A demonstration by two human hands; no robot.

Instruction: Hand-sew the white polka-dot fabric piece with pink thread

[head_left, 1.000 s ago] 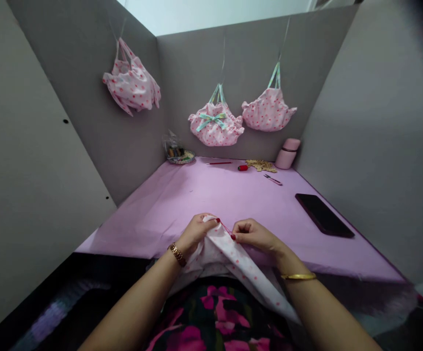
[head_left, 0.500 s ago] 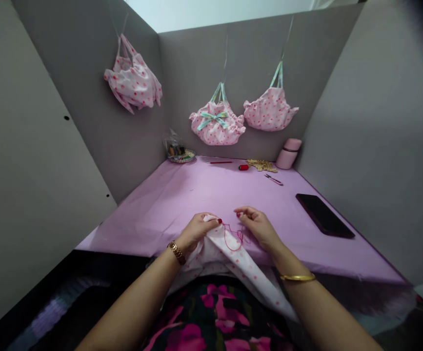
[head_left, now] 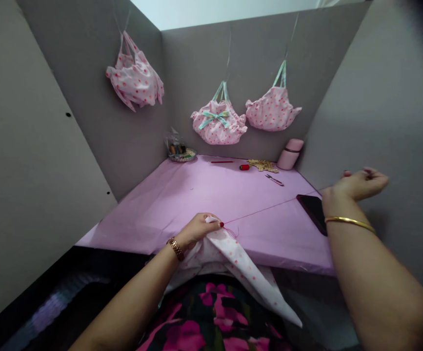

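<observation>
White cloth with small red dots [head_left: 238, 251] drapes over the table's front edge and across the lap. My left hand [head_left: 198, 229] is closed on it, pinching a fold between thumb and fingers. From that pinch a red thread [head_left: 262, 210] runs taut to the right, with a loose loop of it beside the left thumb. My right hand [head_left: 363, 183], raised above the table's right side with fingers curled in, holds the thread's far end. Any needle there is hidden.
A phone [head_left: 312, 212] lies partly behind my right wrist. Farther back are thread snips [head_left: 274, 180], a red thread spool [head_left: 244, 167], wooden beads [head_left: 263, 165], a pink flask [head_left: 290, 154], a red pencil-like stick [head_left: 220, 162] and a basket [head_left: 184, 158]. Dotted pink garments [head_left: 218, 131] hang on grey partitions.
My right hand has swung far to the right and up, away from the cloth, drawing the slack red thread straight. My left hand keeps its pinch in nearly the same place.
</observation>
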